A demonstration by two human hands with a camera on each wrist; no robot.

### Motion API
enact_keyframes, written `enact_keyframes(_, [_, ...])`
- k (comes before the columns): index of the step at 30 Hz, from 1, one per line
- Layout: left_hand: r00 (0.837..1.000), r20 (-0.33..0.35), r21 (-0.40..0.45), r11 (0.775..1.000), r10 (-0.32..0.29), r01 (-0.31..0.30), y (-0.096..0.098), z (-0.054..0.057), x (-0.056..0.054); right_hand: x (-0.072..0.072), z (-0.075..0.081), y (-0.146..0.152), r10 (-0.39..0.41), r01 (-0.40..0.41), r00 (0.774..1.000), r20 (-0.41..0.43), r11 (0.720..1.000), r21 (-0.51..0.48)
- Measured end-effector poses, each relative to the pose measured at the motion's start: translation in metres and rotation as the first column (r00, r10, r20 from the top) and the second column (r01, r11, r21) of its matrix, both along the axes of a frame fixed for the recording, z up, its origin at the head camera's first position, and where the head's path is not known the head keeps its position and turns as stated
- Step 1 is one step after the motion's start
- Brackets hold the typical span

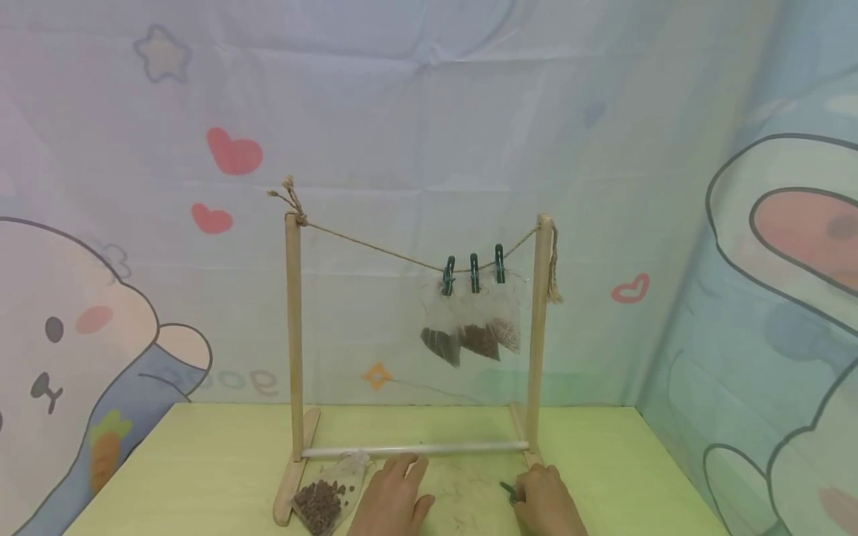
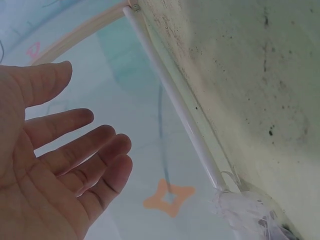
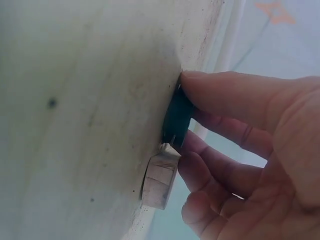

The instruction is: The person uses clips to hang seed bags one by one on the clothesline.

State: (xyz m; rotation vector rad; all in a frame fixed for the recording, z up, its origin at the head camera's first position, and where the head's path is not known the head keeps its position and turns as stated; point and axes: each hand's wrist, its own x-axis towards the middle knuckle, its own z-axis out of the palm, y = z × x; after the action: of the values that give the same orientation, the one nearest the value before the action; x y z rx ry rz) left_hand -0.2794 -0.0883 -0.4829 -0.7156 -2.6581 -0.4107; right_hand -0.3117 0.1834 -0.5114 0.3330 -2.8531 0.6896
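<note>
My right hand (image 1: 548, 500) is low at the table, beside the frame's right foot. Its thumb and fingers pinch a dark green clothespin (image 3: 177, 117) close against the tabletop. With fingers spread and relaxed, my left hand (image 1: 391, 497) holds nothing; its bare palm faces the left wrist view. Just left of it lies a clear bag of brown pebbles (image 1: 319, 506). Behind the hands, three clear bags hang from a rope by green clothespins: one with dark contents (image 1: 441, 346), one with reddish-brown contents (image 1: 481, 341), one with pale grains (image 1: 506, 335).
A wooden frame has a left post (image 1: 293, 335), a right post (image 1: 538, 335) and a white crossbar (image 1: 415, 450) near the table. The sagging rope (image 1: 369, 244) joins the post tops. The yellow-green table (image 1: 617, 469) meets a printed cloth backdrop (image 1: 362, 112).
</note>
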Motion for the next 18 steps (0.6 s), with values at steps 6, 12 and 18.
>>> enact_keyframes(6, [0.995,0.1,0.106,0.994,0.003,-0.014,-0.007,0.004,-0.002,-0.001,0.011,-0.002,0.083,-0.08,0.996,0.017,0.985,-0.154])
enact_keyframes(12, [0.964,0.257,0.329,0.944,-0.066,-0.023,-0.012,0.015,0.001,0.013,0.044,-0.019,0.132,-0.132,0.991,-0.028,0.912,-0.387])
enact_keyframes(18, [0.904,0.355,0.572,0.821,-0.238,-0.008,-0.01,0.027,0.006,0.029,0.063,-0.044,0.282,-0.357,0.934,-0.219,0.751,-0.556])
